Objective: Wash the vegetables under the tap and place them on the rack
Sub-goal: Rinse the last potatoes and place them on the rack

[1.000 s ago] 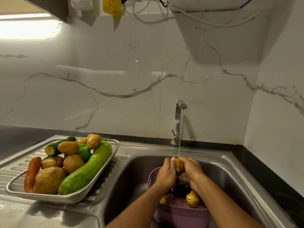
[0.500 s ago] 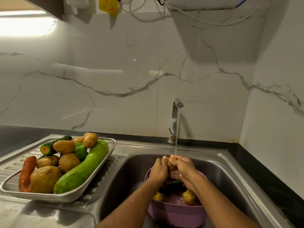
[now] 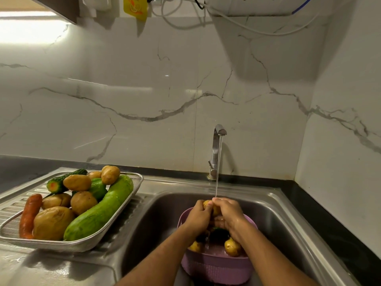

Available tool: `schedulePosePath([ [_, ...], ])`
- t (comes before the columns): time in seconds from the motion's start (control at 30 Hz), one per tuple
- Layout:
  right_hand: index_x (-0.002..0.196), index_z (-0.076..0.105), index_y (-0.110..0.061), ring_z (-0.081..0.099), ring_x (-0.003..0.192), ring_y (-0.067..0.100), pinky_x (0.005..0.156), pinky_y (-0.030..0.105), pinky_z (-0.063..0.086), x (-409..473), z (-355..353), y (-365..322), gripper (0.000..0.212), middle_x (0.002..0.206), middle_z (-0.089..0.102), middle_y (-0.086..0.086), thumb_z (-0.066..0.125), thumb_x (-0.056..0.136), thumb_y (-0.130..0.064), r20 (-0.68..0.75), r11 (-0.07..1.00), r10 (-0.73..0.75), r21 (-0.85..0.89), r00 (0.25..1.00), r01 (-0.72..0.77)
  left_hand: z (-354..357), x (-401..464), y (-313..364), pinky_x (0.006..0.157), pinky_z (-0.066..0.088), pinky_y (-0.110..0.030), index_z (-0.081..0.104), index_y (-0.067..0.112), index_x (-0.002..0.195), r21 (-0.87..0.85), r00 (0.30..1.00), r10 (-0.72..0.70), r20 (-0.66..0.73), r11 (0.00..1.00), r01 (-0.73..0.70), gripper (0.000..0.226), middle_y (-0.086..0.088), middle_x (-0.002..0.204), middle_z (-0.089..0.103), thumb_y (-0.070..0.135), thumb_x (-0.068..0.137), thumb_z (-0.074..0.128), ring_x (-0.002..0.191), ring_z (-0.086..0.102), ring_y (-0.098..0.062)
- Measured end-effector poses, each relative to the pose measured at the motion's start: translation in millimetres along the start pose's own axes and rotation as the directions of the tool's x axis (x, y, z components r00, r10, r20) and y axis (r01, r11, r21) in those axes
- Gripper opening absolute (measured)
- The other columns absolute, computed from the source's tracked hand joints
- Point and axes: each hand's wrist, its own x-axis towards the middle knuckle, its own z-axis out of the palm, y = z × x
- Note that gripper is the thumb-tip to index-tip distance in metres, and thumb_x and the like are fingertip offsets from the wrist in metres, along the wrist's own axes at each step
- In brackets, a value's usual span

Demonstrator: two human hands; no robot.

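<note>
hands: both the left hand [image 3: 199, 217] and the right hand [image 3: 227, 213] are wrapped round one small potato [image 3: 208, 204], so each grip is clamped on it from its own side, fingertips meeting on top

potato being washed: held up over the sink [image 3: 274, 205], right above the purple colander [image 3: 216, 265], only a bit of yellow-brown skin peeks out between the hands

water: thin stream [image 3: 218, 166] running straight down from the tap [image 3: 216, 149] and landing right on the knuckles/potato

colander: sitting down in the sink bowl, under the forearms. There's a potato on the left inside [image 3: 195, 246], another on the right [image 3: 232, 247], and something dark green [image 3: 219, 234] between them, mostly hidden by the hands so can't say what veg it is

rack: metal mesh tray [image 3: 136, 178] on the ribbed drainboard [image 3: 12, 203] left of the sink, already pretty loaded

on the rack: long pale green gourd [image 3: 101, 209] lying diagonally along the sink side, a carrot [image 3: 31, 213] at the far left edge, a big potato [image 3: 52, 222] near the front, several smaller potatoes piled behind, a bumpy bitter gourd [image 3: 64, 180] at the back left, a smooth green cucumber [image 3: 98, 188] poking out mid-pile

tabletop: dark stone [image 3: 329, 228] running round the steel sink unit, looks wet and shiny

wall: white marble-look tiles [image 3: 144, 89] with grey veins, white appliance [image 3: 257, 5] with cables up top
</note>
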Motion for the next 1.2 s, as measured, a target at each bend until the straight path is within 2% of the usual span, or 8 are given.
schedulePosePath([
  [0.1,0.104,0.072,-0.016,0.077,0.082,0.032,0.066,0.042,0.065,-1,2,2,0.008,0.088,0.077,0.015,0.066,0.1,-0.018,0.002,0.999,-0.014,-0.043,1.0,0.015,-2,2,-4,0.091,0.06,-0.036,0.05,0.017,0.131,0.012,0.999,-0.031,-0.019,0.999,0.031,0.035,-0.007,0.119,0.064,0.042,0.11,0.036,0.107,0.066,-0.021],
  [0.3,0.102,0.072,-0.015,0.076,0.076,0.028,0.057,0.038,0.063,7,6,7,0.018,0.083,0.075,0.013,0.064,0.102,-0.031,-0.141,0.997,0.004,-0.08,0.99,-0.015,2,-1,-3,0.076,0.059,-0.029,0.052,0.02,0.127,0.019,0.999,-0.01,0.033,1.0,0.01,0.032,-0.008,0.114,0.067,0.042,0.11,0.037,0.1,0.07,-0.022],
  [0.5,0.106,0.07,-0.014,0.078,0.078,0.031,0.066,0.041,0.065,2,-4,5,0.008,0.087,0.077,0.016,0.067,0.1,-0.018,0.037,0.999,0.018,-0.05,0.999,-0.017,-1,5,-9,0.093,0.059,-0.036,0.055,0.018,0.127,0.025,0.999,-0.046,-0.02,0.999,0.046,0.035,-0.005,0.113,0.068,0.042,0.11,0.037,0.101,0.068,-0.017],
  [0.6,0.105,0.071,-0.014,0.078,0.075,0.032,0.068,0.045,0.066,7,0,8,0.009,0.086,0.077,0.017,0.067,0.099,-0.02,-0.023,0.996,0.019,-0.089,1.0,-0.021,-2,0,-5,0.071,0.06,-0.026,0.053,0.016,0.128,0.007,0.997,-0.079,0.014,0.997,0.078,0.036,-0.008,0.11,0.069,0.042,0.111,0.034,0.084,0.07,-0.015],
  [0.77,0.106,0.073,-0.011,0.077,0.075,0.033,0.07,0.049,0.066,13,3,9,0.02,0.086,0.076,0.019,0.065,0.101,-0.029,-0.103,0.995,0.05,-0.076,0.993,-0.058,1,-4,-1,0.064,0.057,-0.024,0.051,0.018,0.128,-0.012,0.998,-0.056,0.043,0.998,0.056,0.034,-0.01,0.107,0.071,0.041,0.111,0.034,0.075,0.069,-0.014],
  [0.97,0.111,0.071,-0.011,0.078,0.078,0.035,0.072,0.05,0.065,5,-8,6,0.013,0.102,0.073,0.02,0.064,0.102,-0.016,0.052,0.998,-0.011,0.069,0.999,0.007,-1,-1,5,0.079,0.057,-0.027,0.053,0.023,0.13,-0.029,0.999,-0.03,-0.016,0.999,0.029,0.032,-0.004,0.114,0.066,0.038,0.112,0.032,0.102,0.067,-0.016],
  [1.13,0.114,0.067,-0.009,0.078,0.079,0.037,0.074,0.05,0.065,0,-11,3,0.017,0.106,0.071,0.022,0.068,0.099,-0.017,0.114,0.995,-0.011,0.101,0.993,-0.001,9,3,6,0.096,0.057,-0.046,0.06,0.014,0.102,-0.108,0.984,-0.094,-0.152,0.991,0.078,0.042,-0.013,0.1,0.069,0.037,0.112,0.027,0.094,0.067,-0.024],
  [1.2,0.114,0.066,-0.01,0.078,0.081,0.035,0.07,0.044,0.065,-1,-9,2,0.02,0.107,0.07,0.02,0.071,0.097,-0.019,0.1,0.995,-0.019,0.104,0.995,0.008,9,2,7,0.094,0.057,-0.046,0.062,0.013,0.104,-0.161,0.983,-0.114,-0.146,0.983,0.09,0.045,-0.015,0.103,0.071,0.04,0.112,0.027,0.099,0.069,-0.026],
])
